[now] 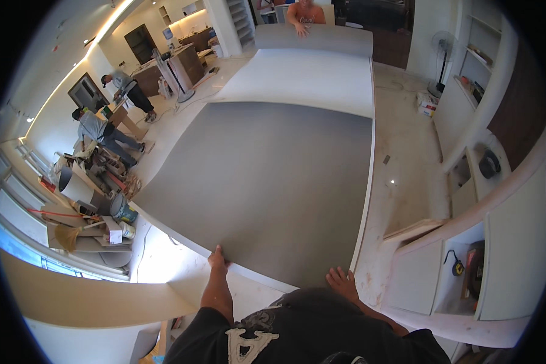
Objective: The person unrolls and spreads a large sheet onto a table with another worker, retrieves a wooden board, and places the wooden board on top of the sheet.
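A large grey sheet with a smooth matt face spreads in front of me, over a long panel or table with a white edge. My left hand grips the sheet's near edge, left of my body, with the thumb up on the grey face. Close to the near right corner, my right hand rests flat on the grey face, fingers stretched. Beyond the sheet's far edge lies a white surface. At its far end another person's hand touches a curled grey sheet; whether both grey parts join is hidden.
Two people bend over work at the left, near piled offcuts, a bucket and a broom. At the right stand a fan, low cabinets and a tape measure in a niche. A curved ledge borders the near left.
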A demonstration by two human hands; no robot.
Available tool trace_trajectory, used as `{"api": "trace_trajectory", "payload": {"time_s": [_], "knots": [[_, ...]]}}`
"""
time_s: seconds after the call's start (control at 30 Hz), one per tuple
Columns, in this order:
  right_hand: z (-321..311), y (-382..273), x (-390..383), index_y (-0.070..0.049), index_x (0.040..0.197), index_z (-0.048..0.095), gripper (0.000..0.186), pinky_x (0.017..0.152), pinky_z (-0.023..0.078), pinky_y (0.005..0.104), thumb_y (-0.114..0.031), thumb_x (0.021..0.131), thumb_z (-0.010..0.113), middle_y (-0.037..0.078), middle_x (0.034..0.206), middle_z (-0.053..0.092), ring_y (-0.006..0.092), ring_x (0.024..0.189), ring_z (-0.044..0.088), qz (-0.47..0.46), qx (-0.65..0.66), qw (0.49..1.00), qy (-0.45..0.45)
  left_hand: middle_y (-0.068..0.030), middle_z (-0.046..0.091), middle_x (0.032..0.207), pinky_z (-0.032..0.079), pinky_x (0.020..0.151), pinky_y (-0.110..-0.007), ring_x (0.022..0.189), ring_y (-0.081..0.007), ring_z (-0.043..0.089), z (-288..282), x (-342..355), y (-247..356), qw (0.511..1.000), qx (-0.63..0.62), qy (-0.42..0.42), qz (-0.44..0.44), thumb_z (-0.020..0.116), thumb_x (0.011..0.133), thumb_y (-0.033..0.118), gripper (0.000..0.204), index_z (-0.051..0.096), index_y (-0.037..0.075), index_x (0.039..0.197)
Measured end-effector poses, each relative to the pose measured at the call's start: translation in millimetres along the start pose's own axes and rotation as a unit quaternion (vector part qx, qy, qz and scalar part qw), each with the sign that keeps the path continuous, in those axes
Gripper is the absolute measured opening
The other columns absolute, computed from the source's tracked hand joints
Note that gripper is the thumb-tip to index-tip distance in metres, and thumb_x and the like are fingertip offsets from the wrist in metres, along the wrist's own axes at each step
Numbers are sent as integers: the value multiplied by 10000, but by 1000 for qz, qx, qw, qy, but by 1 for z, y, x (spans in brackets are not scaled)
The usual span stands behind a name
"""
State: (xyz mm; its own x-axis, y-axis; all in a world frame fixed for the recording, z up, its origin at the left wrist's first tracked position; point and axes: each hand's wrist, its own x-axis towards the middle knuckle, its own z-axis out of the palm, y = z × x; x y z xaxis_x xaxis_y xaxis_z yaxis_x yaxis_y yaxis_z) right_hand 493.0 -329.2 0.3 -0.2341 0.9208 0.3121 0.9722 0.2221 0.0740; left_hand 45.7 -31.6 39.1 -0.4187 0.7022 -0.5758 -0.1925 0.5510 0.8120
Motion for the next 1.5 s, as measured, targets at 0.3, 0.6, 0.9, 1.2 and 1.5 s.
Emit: {"api": "trace_trajectory", "payload": {"time_s": [0.3, 0.6, 0.9, 1.2, 1.5], "knots": [[-56, -5, 25, -78, 1461, 506, 801, 1164, 257, 652, -454, 815, 793, 140, 1582, 430, 379, 1487, 349, 92, 197, 971, -99, -153, 687, 1033, 622, 601, -473, 781, -303, 706, -5, 19, -2, 999, 13, -46, -10, 684, 973, 451, 496, 582, 26, 1207], [-39, -67, 74, 53, 1548, 335, 862, 1228, 146, 634, -477, 940, 638, 237, 1658, 254, 412, 1554, 183, 338, 135, 922, -131, -106, 673, 846, 589, 569, -470, 672, -269, 675, -16, 40, 6, 984, 14, -162, -70, 605, 1013, 452, 402, 626, 67, 1123], [-20, -108, 134, 95, 1580, 207, 914, 1235, 149, 618, -526, 990, 523, 285, 1676, 140, 436, 1562, 126, 634, -35, 759, -143, -198, 647, 1055, 589, 678, -535, 859, -379, 699, -30, 58, 36, 962, -4, -225, -157, 574, 1044, 350, 380, 547, 24, 1237], [-22, -118, 143, 63, 1597, 197, 865, 1245, 157, 596, -524, 1020, 462, 248, 1688, 152, 417, 1568, 121, 646, -43, 750, -137, -226, 568, 1342, 475, 951, -635, 1209, -427, 590, -56, 142, 102, 933, -41, -259, -248, 436, 1079, 331, 414, 464, 70, 1400], [-28, -107, 168, 32, 1607, 199, 872, 1225, 240, 589, -559, 1020, 457, 219, 1686, 203, 427, 1533, 248, 748, -31, 647, -142, -145, 624, 1313, 525, 861, -575, 1134, -387, 642, -115, 285, 122, 949, 129, -275, 79, 468, 1076, 309, 352, 504, 150, 1388]]}}
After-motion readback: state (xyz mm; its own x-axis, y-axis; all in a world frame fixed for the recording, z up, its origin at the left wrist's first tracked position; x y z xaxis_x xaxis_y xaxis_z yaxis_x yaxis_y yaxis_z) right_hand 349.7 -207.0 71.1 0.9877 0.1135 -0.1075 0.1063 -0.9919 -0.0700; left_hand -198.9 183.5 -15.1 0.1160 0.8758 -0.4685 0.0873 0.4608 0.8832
